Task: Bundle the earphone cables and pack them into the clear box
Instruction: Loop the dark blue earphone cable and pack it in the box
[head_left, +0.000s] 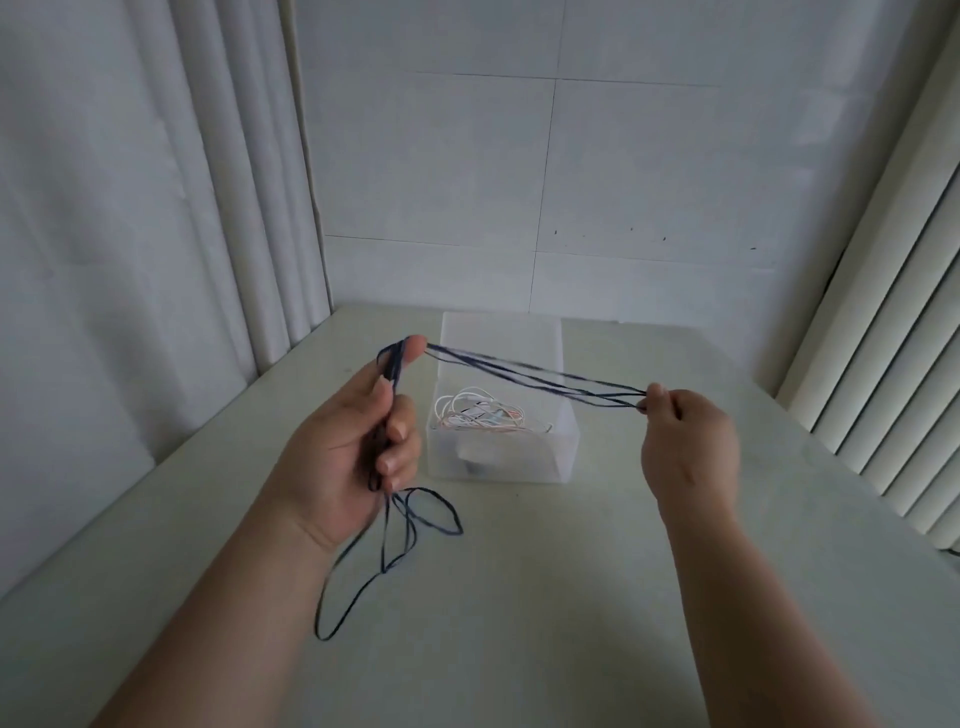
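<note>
A dark blue earphone cable (524, 375) is stretched in several strands between my two hands, above the clear box (566, 452). My left hand (353, 441) is closed around the cable, which loops over the raised forefinger; loose loops hang below the fist down to the table. My right hand (685, 441) pinches the other end of the strands between thumb and fingertips. Inside the box lies a tangle of white and pink earphone cables (480, 410). A small white object rests on the box floor.
The pale table (571, 597) meets a white tiled wall at the back. White curtains (130, 234) hang along the left edge. A ribbed white panel (893, 364) stands at the right.
</note>
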